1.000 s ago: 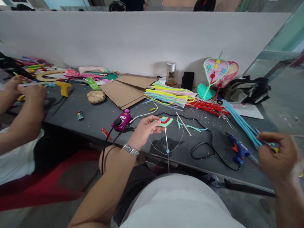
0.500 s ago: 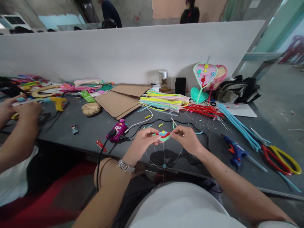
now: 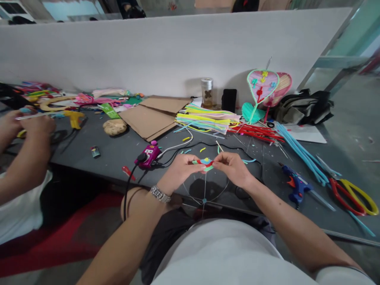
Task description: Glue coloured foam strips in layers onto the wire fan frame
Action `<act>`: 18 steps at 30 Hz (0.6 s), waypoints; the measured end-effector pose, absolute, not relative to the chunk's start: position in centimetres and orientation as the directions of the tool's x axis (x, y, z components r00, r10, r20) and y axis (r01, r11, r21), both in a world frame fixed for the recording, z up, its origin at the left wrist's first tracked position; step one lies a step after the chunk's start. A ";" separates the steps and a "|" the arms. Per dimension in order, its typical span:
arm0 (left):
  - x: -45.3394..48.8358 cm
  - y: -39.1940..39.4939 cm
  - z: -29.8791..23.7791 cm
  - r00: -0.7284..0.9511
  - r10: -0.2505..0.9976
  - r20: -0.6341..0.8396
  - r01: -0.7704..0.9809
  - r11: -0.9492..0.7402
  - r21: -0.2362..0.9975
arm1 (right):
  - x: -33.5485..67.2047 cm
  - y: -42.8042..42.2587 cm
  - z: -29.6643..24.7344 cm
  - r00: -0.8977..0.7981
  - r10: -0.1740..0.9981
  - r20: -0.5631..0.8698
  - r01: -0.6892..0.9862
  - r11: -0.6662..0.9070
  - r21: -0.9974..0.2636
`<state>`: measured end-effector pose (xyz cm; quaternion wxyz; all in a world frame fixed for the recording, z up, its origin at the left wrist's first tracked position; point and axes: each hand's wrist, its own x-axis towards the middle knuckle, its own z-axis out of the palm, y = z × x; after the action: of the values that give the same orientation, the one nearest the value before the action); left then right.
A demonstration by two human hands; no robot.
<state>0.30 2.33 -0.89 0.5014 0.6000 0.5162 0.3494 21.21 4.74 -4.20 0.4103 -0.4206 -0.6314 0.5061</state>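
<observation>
You had both hands together at the front of the dark table (image 3: 97, 170), left hand (image 3: 178, 171) and right hand (image 3: 233, 168) pinching from either side on a small layered foam shape (image 3: 205, 162) in red, teal and yellow. The shape sat at the top of a thin wire loop (image 3: 190, 194), held up near the table edge, with a blue bead (image 3: 204, 201) low on its middle line. The step in hand looked like pressing the layers in place on the loop. The next move seemed to call for keeping the pinch until the join held, then checking it. A blue glue gun (image 3: 297, 186) lay off to the right, near red-and-yellow scissors (image 3: 353, 202). A co-worker's hands (image 3: 37, 126) worked separately at far left.
</observation>
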 end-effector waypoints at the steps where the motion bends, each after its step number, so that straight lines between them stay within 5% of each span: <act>1: 0.2 2.3 -0.9 0.231 0.967 -0.104 0.286 0.034 0.958 | 21.3 4.8 -4.2 -0.313 0.946 0.083 0.100 0.120 -0.988; 10: -0.1 2.0 -0.9 0.255 0.958 -0.130 0.182 0.084 0.980 | 21.7 4.7 -4.1 -0.317 0.948 0.023 -0.026 0.016 -1.000; 18: 0.8 3.1 -1.5 0.248 0.964 -0.097 0.023 0.095 0.995 | 22.4 5.6 -3.7 -0.277 0.953 0.123 -0.003 0.127 -0.992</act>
<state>0.77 3.08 -1.54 0.5794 0.5367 0.4600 0.4058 22.45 5.62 -3.67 0.4520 -0.3963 -0.5994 0.5285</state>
